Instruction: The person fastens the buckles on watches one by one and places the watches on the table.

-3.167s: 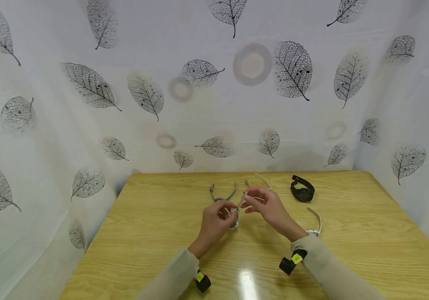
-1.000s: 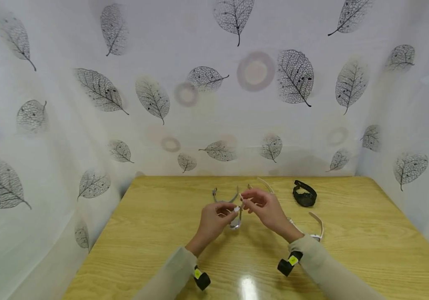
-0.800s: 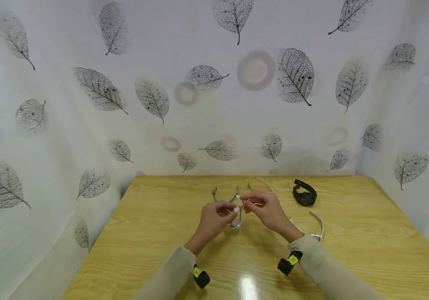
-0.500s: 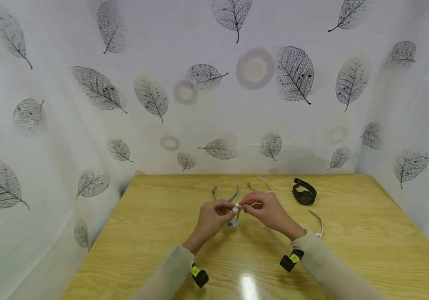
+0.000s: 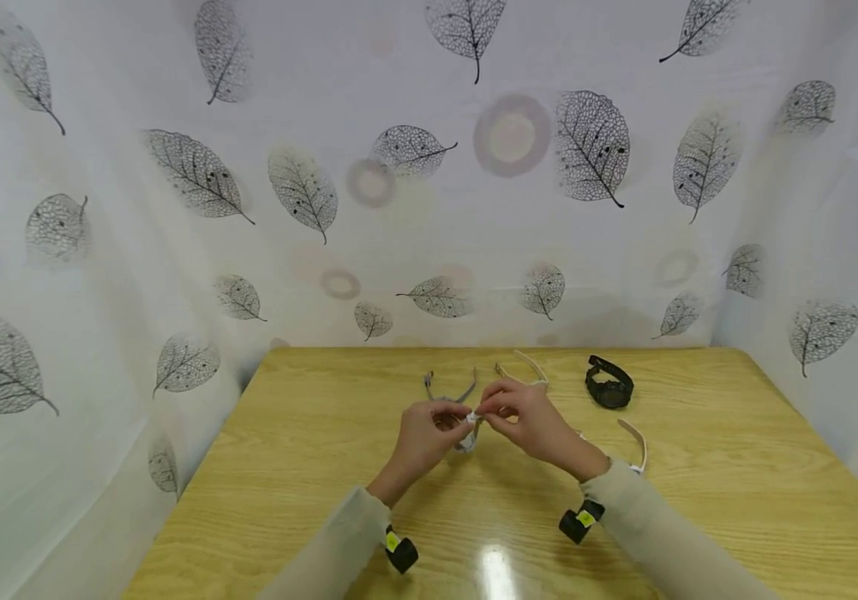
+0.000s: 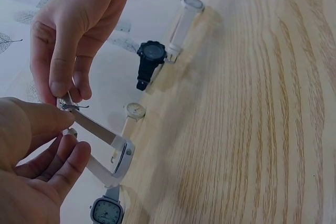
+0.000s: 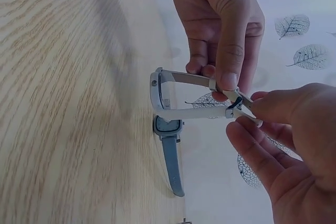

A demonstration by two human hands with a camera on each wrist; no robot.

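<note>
Apparently light, the white watch (image 5: pixel 466 442) is held nearer the person than the grey watch (image 6: pixel 106 212), fingers of the left hand (image 5: pixel 426 442) and right hand (image 5: pixel 530 421) pinching its strap (image 7: pixel 197 113) by the buckle (image 7: pixel 237 103). The strap should flex softly; the case (image 6: pixel 126 162) may slip, so grip the strap.

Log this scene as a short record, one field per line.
Held: white watch, raised off the table
Left hand: pinches its strap
Right hand: pinches the same strap
Strap fastened: cannot tell
Lying on table: black watch, gray watch, pale watch, another pale watch
Backdrop: white with leaf print
</note>
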